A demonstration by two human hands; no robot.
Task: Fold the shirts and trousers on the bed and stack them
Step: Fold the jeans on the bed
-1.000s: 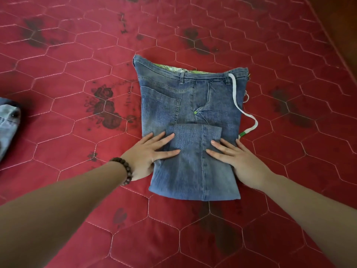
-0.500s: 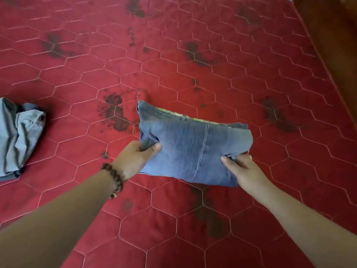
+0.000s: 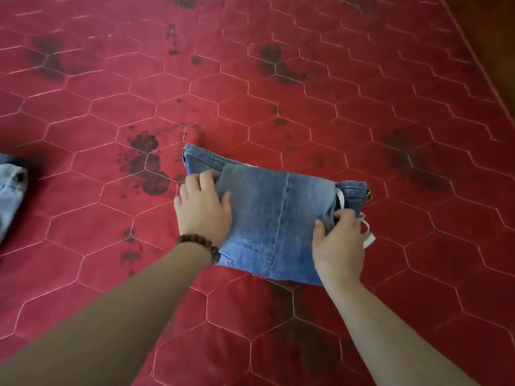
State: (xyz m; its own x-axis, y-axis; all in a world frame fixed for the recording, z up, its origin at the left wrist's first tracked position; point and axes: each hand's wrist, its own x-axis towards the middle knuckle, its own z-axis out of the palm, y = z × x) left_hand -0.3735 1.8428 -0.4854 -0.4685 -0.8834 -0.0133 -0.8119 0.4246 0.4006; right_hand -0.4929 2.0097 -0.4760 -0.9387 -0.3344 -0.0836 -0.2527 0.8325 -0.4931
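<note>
The blue jeans (image 3: 273, 215) lie folded into a compact rectangle on the red quilted bed (image 3: 278, 93). Their waistband end shows at the right, where a white strap (image 3: 368, 235) sticks out. My left hand (image 3: 203, 207), with a brown bead bracelet on its wrist, rests on the left part of the bundle and presses it down. My right hand (image 3: 338, 240) is at the bundle's right edge, thumb and fingers curled round the top folded layer near the strap.
A second, paler denim garment (image 3: 11, 190) lies crumpled at the far left edge of the view. The bed cover has dark flower prints. Its right border (image 3: 485, 79) runs along a dark wooden strip at the upper right.
The jeans were half folded and flat, then lifted and folded over by both hands. Now the smaller bundle lies back on the bed, left hand pressing it, right hand at its edge.
</note>
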